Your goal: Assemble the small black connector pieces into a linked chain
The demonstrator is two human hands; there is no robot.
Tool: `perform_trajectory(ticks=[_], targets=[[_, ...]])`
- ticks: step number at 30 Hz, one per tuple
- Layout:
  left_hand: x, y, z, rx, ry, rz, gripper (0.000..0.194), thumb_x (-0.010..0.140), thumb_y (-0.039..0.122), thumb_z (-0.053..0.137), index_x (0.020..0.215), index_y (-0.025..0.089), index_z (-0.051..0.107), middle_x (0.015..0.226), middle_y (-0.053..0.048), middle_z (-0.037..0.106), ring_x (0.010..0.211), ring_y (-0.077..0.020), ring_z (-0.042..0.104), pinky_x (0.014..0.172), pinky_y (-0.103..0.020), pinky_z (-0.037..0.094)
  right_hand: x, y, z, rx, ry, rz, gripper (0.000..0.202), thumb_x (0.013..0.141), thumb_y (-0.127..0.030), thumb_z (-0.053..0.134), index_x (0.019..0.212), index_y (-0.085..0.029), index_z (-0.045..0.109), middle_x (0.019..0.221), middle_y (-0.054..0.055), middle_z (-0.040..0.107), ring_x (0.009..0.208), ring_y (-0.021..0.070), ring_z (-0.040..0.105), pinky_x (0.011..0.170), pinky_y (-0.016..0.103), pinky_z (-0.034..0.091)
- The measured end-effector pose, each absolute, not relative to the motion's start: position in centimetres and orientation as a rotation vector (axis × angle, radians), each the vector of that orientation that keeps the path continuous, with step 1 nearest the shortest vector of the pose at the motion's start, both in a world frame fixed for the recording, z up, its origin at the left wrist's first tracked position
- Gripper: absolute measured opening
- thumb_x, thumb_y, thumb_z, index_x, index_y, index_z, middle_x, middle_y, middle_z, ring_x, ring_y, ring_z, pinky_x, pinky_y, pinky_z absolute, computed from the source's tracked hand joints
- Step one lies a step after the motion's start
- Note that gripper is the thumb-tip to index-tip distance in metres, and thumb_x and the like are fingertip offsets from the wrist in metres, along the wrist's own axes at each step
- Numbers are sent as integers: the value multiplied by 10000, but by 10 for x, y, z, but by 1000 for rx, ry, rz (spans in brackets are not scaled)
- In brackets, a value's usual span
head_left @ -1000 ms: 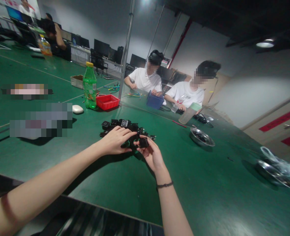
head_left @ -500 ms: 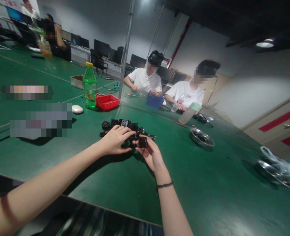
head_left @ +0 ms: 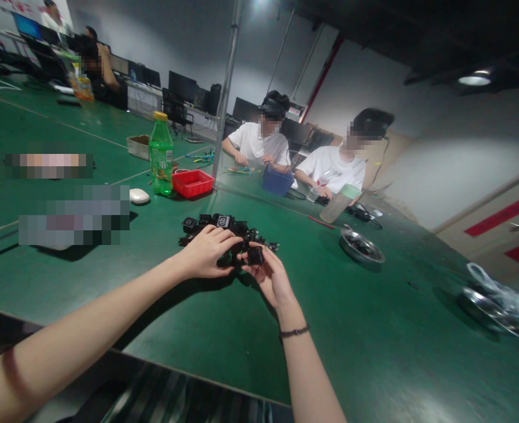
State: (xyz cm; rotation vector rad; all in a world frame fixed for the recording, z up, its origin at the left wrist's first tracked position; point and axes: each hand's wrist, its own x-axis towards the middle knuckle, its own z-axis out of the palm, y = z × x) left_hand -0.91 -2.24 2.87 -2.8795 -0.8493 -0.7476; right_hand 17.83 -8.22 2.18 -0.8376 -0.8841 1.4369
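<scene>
Just left of the middle of the frame, the left hand point(head_left: 206, 252) lay arched over a heap of black parts point(head_left: 223, 221), its thumb parted from the fingers; from where I stood I couldn't tell whether it gripped anything beneath. Touching distance to its right, the right hand point(head_left: 270, 276) was turned partly palm up, thumb and fingers pinching a small black block point(head_left: 255, 255), held up at the near right edge of that heap. The block looked to me like hard plastic, light and stiff, its sides smooth enough to slip a little; I'd have taken it by two opposite flat sides, keeping clear of whatever thin bits might snap. A dark bracelet point(head_left: 293, 332) circled the right wrist. Around them spread the green table point(head_left: 339, 329). Above the heap, left of centre, a red tray point(head_left: 193, 184) sat beside a green bottle point(head_left: 160, 153), a rounded white object point(head_left: 139, 196) near the bottle's foot. Right of centre stood a metal bowl point(head_left: 372, 255) with dark pieces in it. Up at the upper centre, two people in white shirts point(head_left: 259, 141) sat across the table, a blue box point(head_left: 277, 181) before them.
</scene>
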Motion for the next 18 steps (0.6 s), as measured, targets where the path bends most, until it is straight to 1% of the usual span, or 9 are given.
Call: perform_trajectory(ticks=[5,13,18], targets=[[-9,-22,28,-2874,-838,-758,529,766,403,581,1234,163,524,1161,-112,623,1036,-257,563,896,-389,366,180,-79,19,-834,-869,1448,327,739,-409,713,967,-176,682,813,58,740,766,159,699,634,229,578],[-9,-20,27,-2867,-837,-762,536,764,396,580,1237,152,518,1177,-111,630,1041,-260,569,899,-394,365,184,-76,15,-889,-816,1426,384,661,-454,765,935,-192,703,795,46,738,738,153,697,580,199,552],[-10,-21,27,-2865,-845,-770,528,764,389,578,1233,154,518,1185,-113,632,1050,-266,569,904,-401,363,184,-74,13,-932,-823,1417,409,650,-458,769,955,-194,697,794,41,734,673,140,678,572,210,534]])
